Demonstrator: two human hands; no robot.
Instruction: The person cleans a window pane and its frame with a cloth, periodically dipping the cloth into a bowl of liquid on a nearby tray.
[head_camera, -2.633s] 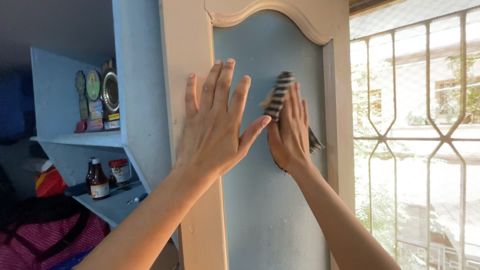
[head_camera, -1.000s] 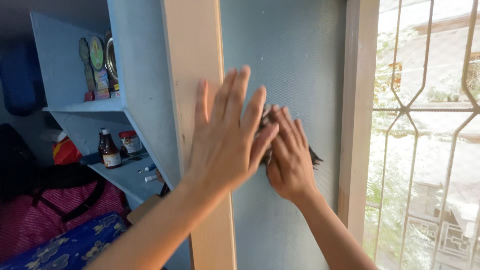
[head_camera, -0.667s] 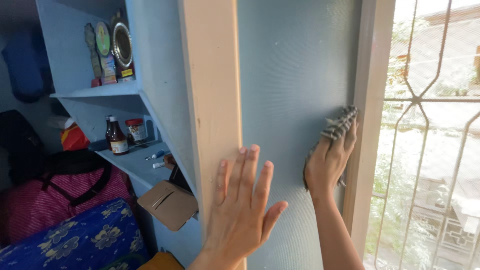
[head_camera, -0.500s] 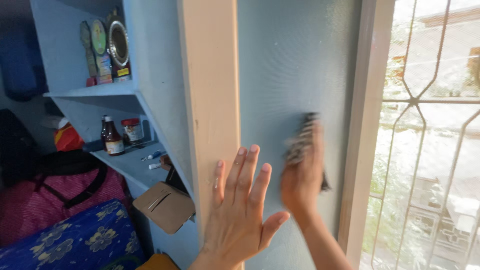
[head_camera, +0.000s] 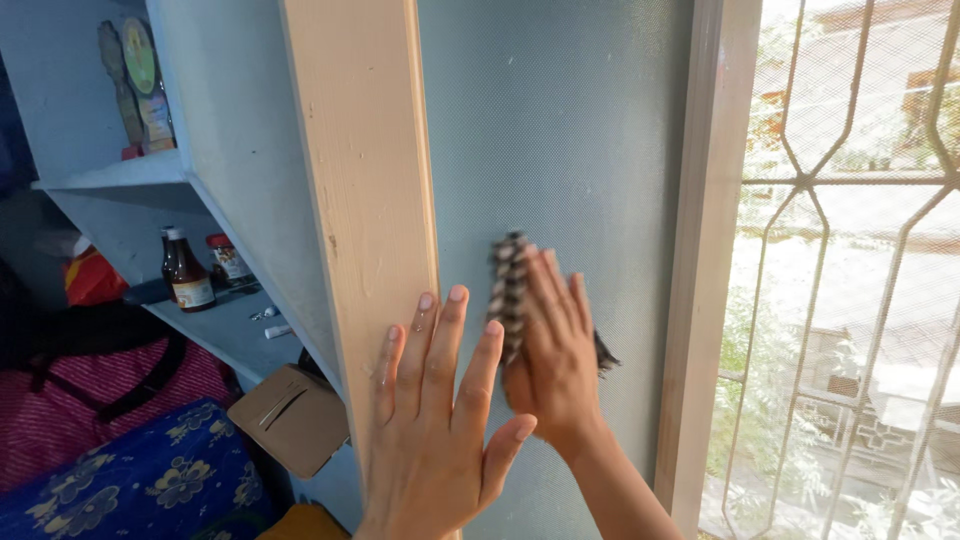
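Right hand (head_camera: 553, 365) is pressed flat against the blue-grey panel (head_camera: 570, 130), fingers extended and close together, pinning a black-and-white checked cloth (head_camera: 508, 290) to the panel face. The cloth is bunched into a narrow upright strip along the left side of the fingers, with a dark corner showing past the right edge of the palm. The hold is by pressure of the open palm, not by a closed grasp.

Left hand (head_camera: 435, 420) is open and spread, fingers released and holding nothing. Its fingertips lie across the seam between the pale wooden post (head_camera: 365, 180) and the panel; the thumb points right and sits just under the right hand, near or touching it, which cannot be settled from this view.

Edges: the panel is bounded on the left by the wooden post and on the right by a second pale upright frame member (head_camera: 700, 250). The cloth stands in the left half of the panel, near the post edge and well apart from the right frame. Open panel face lies above the cloth and to its right.

Surroundings: beyond the right frame, a window with a white metal grille (head_camera: 860, 250). Left of the post, blue shelves (head_camera: 225, 330) carrying a dark bottle (head_camera: 183, 272) and a small jar (head_camera: 228, 262) side by side. Below the shelves, a tan folded cardboard piece (head_camera: 292, 415) and a blue floral fabric (head_camera: 120, 480).
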